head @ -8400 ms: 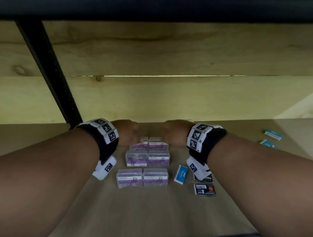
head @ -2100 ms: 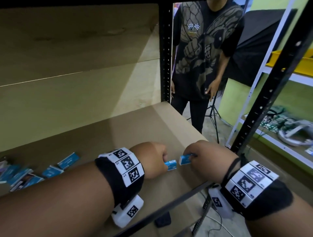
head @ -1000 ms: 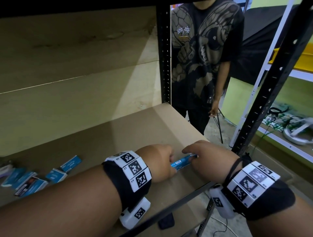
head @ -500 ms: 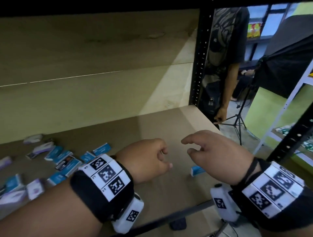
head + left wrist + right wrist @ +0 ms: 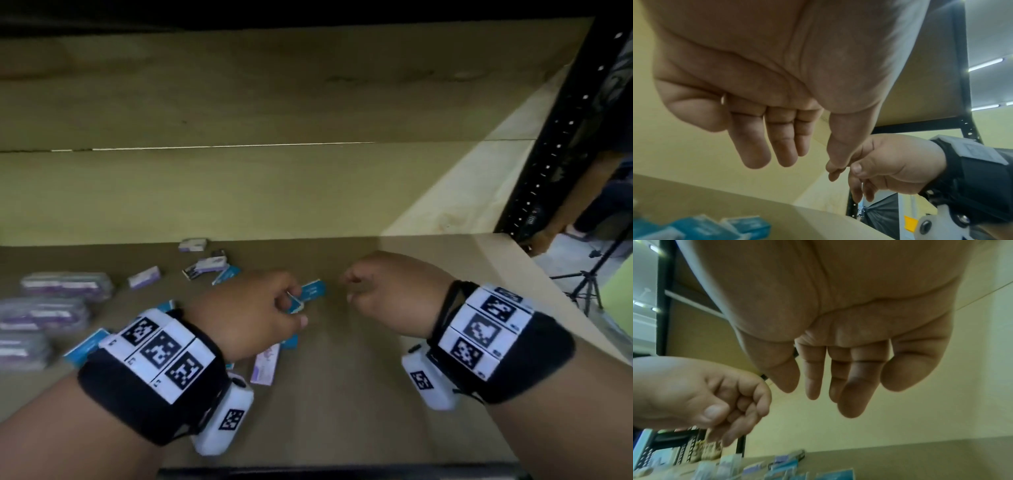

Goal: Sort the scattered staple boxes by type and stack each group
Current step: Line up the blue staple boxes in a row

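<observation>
Small blue staple boxes (image 5: 310, 291) and white-and-purple ones (image 5: 144, 277) lie scattered on the brown shelf (image 5: 359, 394), mostly left of centre. My left hand (image 5: 284, 305) hovers over this pile with one blue box just beyond its knuckles. The left wrist view shows that hand (image 5: 777, 146) with fingers hanging loose and nothing in it, blue boxes (image 5: 748, 225) blurred below. My right hand (image 5: 352, 291) floats a little to the right, loosely curled. In the right wrist view the right hand (image 5: 828, 386) is empty too, above more boxes (image 5: 785, 465).
Clear plastic cases with purple labels (image 5: 44, 313) are stacked at the far left. A black perforated upright (image 5: 555, 137) marks the shelf's right end, with another person (image 5: 599, 192) and a tripod (image 5: 589, 284) beyond. A wooden wall (image 5: 239, 188) backs the shelf.
A second ago both hands held blue boxes together at the shelf's right end. They let go, and hands and view have since swung left over the scattered pile.
</observation>
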